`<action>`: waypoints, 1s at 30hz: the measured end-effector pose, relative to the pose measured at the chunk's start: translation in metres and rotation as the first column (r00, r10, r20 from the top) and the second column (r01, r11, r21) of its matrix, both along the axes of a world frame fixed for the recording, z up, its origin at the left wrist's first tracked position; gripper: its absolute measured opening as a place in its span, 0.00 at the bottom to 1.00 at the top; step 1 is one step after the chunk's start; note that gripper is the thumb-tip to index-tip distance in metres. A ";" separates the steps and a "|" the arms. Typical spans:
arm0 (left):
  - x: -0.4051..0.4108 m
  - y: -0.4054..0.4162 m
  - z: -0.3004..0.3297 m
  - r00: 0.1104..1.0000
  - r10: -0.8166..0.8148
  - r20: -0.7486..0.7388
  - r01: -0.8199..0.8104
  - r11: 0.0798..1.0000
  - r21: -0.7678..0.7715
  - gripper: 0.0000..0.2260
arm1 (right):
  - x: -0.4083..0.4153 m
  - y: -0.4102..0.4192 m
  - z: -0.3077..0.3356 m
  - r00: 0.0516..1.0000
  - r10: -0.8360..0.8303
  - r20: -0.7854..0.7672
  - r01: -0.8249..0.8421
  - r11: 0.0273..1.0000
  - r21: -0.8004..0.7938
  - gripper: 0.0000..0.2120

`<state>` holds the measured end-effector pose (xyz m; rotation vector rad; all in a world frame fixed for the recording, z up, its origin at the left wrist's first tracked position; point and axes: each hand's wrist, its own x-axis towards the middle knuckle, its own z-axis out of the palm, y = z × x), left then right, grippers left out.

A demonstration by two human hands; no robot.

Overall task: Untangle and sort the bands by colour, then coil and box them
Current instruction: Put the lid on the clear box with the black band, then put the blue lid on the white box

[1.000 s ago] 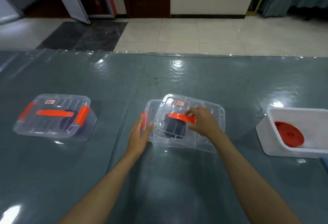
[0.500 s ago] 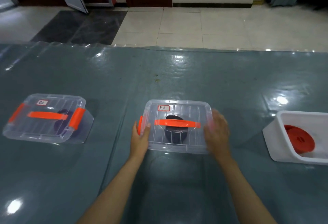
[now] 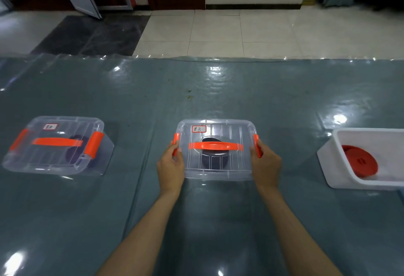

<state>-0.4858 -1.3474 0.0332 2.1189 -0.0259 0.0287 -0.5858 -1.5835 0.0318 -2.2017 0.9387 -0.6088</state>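
Observation:
A clear plastic box (image 3: 236, 166) with an orange handle and a labelled lid sits in the middle of the table. A coiled black band (image 3: 215, 162) shows through it. My left hand (image 3: 171, 165) grips the box's left side, fingers on the orange left latch (image 3: 176, 142). My right hand (image 3: 265, 164) grips the right side, thumb on the orange right latch (image 3: 257, 144). A second clear box (image 3: 56, 144), lid latched, holds a dark coiled band (image 3: 76, 147) at the left. At the right, an open white box (image 3: 334, 162) holds a red coiled band (image 3: 359, 163).
The table (image 3: 196, 92) is covered with a glossy clear sheet over grey-green cloth. Its far edge runs across the upper third of the view, with tiled floor and a doorway beyond.
The lid, tilted a second ago, now lies flat on the middle box. My right hand left the handle and went to the right latch. My left hand stays at the left latch.

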 end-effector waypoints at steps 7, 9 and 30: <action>-0.014 0.042 0.025 0.894 -0.433 -0.120 0.433 0.758 0.488 0.22 | -0.042 0.001 0.038 0.924 0.199 -0.326 -0.230 0.971 -0.062 0.11; -0.029 0.054 0.030 0.856 -0.485 -0.177 0.497 0.679 0.540 0.24 | -0.064 0.015 0.051 0.909 0.172 -0.379 -0.237 0.963 -0.129 0.12; -0.152 -0.048 0.063 0.658 -0.734 -0.167 0.519 0.282 0.807 0.18 | -0.220 0.000 0.063 0.762 0.007 -0.647 -0.193 0.957 -0.216 0.14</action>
